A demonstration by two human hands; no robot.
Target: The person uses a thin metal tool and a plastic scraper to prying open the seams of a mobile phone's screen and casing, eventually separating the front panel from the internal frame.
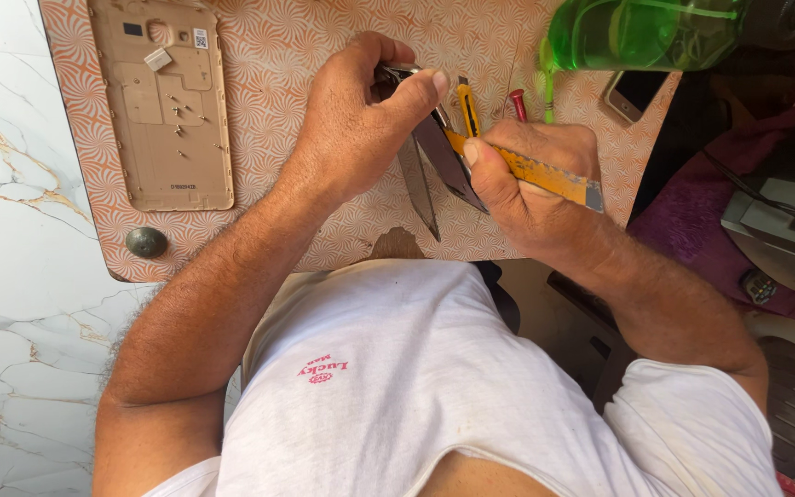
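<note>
Head view: left hand [361,115] clamped on the phone body [434,152], held on edge above the patterned table [324,37], right hand [526,179] closed round the yellow utility knife [531,170], blade at the seam — I'd keep it shallow, slide along, don't lever the glass.

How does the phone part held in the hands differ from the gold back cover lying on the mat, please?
The dark phone part is held up on edge between the left hand and the right hand, with a yellow utility knife against it; the gold back cover lies flat, untouched, inner side up. One is dark and glossy, the other matte gold. Both are phone pieces.
</note>
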